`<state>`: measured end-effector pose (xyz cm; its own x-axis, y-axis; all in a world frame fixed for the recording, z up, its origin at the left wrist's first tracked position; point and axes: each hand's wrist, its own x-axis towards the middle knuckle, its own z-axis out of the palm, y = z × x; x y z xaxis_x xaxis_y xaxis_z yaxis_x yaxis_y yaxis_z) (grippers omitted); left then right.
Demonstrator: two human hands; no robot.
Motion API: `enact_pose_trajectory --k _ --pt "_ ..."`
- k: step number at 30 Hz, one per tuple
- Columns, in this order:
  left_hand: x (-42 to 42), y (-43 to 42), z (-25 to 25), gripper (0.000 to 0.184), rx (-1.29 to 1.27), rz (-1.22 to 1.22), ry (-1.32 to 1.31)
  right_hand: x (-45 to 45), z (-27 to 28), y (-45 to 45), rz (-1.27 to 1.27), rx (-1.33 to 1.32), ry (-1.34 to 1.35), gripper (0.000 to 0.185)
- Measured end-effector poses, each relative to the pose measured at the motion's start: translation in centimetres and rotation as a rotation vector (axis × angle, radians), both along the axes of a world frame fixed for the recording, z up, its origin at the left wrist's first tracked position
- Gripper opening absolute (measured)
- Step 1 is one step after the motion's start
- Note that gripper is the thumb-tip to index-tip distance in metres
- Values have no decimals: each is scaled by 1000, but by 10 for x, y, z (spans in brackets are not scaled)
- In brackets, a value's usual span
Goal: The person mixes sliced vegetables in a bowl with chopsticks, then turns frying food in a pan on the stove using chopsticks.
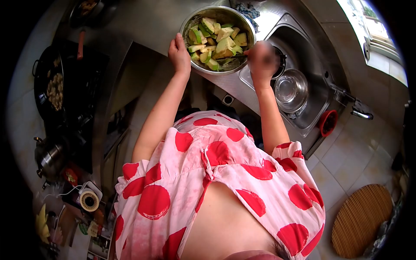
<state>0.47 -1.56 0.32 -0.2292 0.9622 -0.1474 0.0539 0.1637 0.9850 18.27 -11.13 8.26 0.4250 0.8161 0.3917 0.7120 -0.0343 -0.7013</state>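
A steel mixing bowl stands at the counter's front edge, full of green-skinned, pale-fleshed vegetable chunks. My left hand grips the bowl's left side, fingers against its outer wall. At the bowl's right rim is my right hand, its outline blurred. From it a thin, dark utensil reaches in among the chunks; its kind is hard to make out. My right fingers appear closed around its handle.
Right of the bowl is a steel sink holding a clear glass bowl. A faucet and red strainer sit beyond. On the left stove rests a wok with food; a steel pot stands nearer me.
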Motion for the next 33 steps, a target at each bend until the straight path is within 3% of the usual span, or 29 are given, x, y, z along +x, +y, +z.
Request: enact_pose_trajectory --k 3,5,6,7,10,13,15,17,21,24,27,29,31,33 --pt "-1 -1 3 42 -5 -6 10 -4 25 15 31 72 267 9" --pt "0 -1 3 41 -11 4 15 -11 29 31 49 107 586 23" --pt "0 -1 1 41 -10 4 15 -18 30 41 37 104 589 35" --pt "0 0 -1 41 -7 1 5 -23 26 50 66 48 609 31" --pt "-1 -2 -2 40 3 1 -30 -29 14 57 293 -22 164 24" --pt "0 1 3 40 11 16 -25 -17 37 40 160 -36 287 26" --pt "-2 -3 1 40 -5 17 18 -7 62 32 94 56 546 30" --pt "-3 -1 -3 41 -23 3 -26 1 58 39 134 154 489 28" --pt "-1 -1 -1 42 3 10 -66 12 35 39 122 16 646 29" --pt "-2 -3 3 43 -15 18 10 20 65 6 81 147 537 36" --pt "0 1 -5 43 -14 27 -67 16 43 -18 136 -87 262 32" --pt "-1 -1 -3 42 -16 14 -35 -4 6 -25 106 -146 355 30" --pt "0 -1 -2 41 -12 18 -42 -27 -17 -25 -23 -36 739 31" --pt "-1 0 -1 41 -4 17 -46 -28 -21 -19 -91 13 802 32"
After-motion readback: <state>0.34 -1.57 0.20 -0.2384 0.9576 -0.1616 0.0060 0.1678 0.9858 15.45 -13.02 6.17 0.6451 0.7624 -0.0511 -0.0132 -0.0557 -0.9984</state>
